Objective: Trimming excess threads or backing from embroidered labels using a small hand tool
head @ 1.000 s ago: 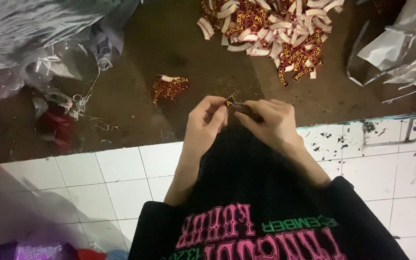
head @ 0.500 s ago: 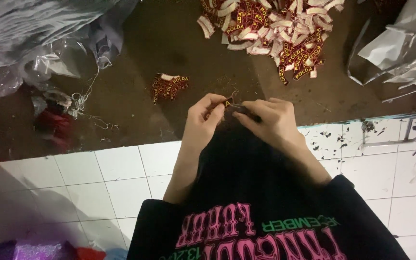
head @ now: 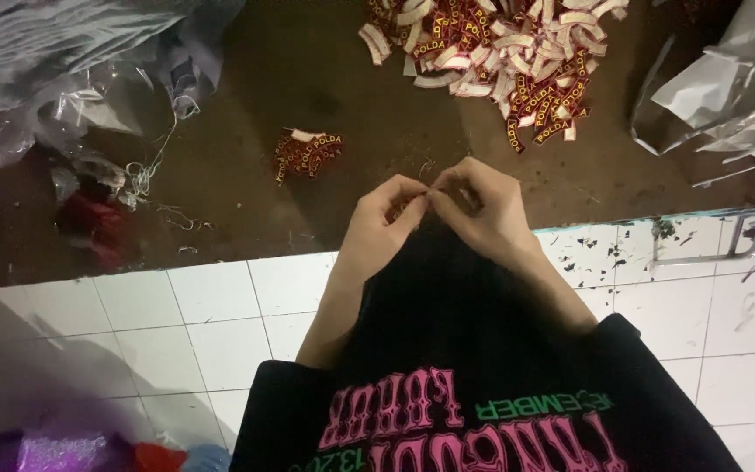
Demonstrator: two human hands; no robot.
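My left hand and my right hand meet fingertip to fingertip above a dark brown mat. Together they pinch a small red and gold woven label, mostly hidden behind the fingers. A small bunch of the same labels lies on the mat just beyond my left hand. A large heap of red, gold and white labels spreads at the top centre. A black garment with pink and green print covers my lap below the hands.
Crumpled clear plastic bags and loose threads lie at the top left, with a red scrap beside them. Silvery plastic sheets sit at the right. White floor tiles run under the mat's edge. A metal frame stands far right.
My fingers have shifted slightly against each other on the small label; the hands stay in the same place. Nothing else has moved.
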